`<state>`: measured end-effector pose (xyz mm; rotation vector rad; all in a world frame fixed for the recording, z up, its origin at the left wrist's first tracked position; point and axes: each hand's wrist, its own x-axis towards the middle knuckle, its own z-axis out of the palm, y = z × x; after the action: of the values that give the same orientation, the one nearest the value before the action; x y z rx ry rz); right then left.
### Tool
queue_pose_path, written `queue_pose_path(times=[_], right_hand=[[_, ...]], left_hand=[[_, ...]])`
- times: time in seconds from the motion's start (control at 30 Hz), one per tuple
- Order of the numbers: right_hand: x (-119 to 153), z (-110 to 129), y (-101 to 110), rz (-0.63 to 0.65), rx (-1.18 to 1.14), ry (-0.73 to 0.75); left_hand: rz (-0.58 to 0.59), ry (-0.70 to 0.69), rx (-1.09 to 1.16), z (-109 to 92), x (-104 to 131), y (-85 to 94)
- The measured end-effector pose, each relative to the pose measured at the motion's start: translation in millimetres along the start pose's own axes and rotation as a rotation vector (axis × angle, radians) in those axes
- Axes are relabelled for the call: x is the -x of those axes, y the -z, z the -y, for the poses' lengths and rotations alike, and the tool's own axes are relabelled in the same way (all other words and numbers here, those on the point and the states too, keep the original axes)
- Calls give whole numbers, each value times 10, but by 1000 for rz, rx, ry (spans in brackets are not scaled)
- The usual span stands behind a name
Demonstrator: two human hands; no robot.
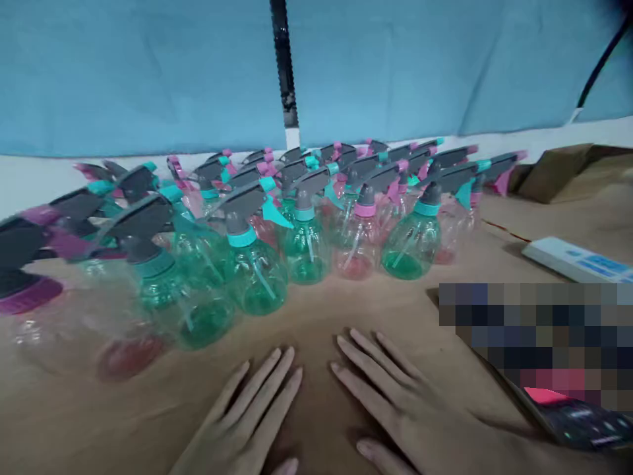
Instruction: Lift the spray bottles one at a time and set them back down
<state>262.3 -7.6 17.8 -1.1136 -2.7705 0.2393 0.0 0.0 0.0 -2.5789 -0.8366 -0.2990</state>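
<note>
Both hands lie palm down on the brown table surface at the bottom of the view. My left hand has its fingers spread and holds nothing; a green-tinted spray bottle stands just beyond its fingertips. My right hand, a little apart from it, is also flat with fingers spread and holds nothing. Beyond the hands stand several clear spray bottles with grey heads, some green with teal collars, others pink, such as the pink one in the middle. A larger-looking pink bottle is blurred at the left.
A phone-like device, partly pixelated, lies at the right. Behind it are a white power strip and a brown cardboard box. A blue cloth hangs behind the bottles, with a black strip down it.
</note>
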Motion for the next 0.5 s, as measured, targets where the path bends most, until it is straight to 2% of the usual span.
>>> queue_pose_path(times=[0.17, 0.5], right_hand=[[-28, -64, -78, -59, -72, -11], [-20, -106, -31, -8, -130, -22]], left_hand=[[60, 49, 49, -32, -102, 78], [206, 86, 187, 60, -182, 112]])
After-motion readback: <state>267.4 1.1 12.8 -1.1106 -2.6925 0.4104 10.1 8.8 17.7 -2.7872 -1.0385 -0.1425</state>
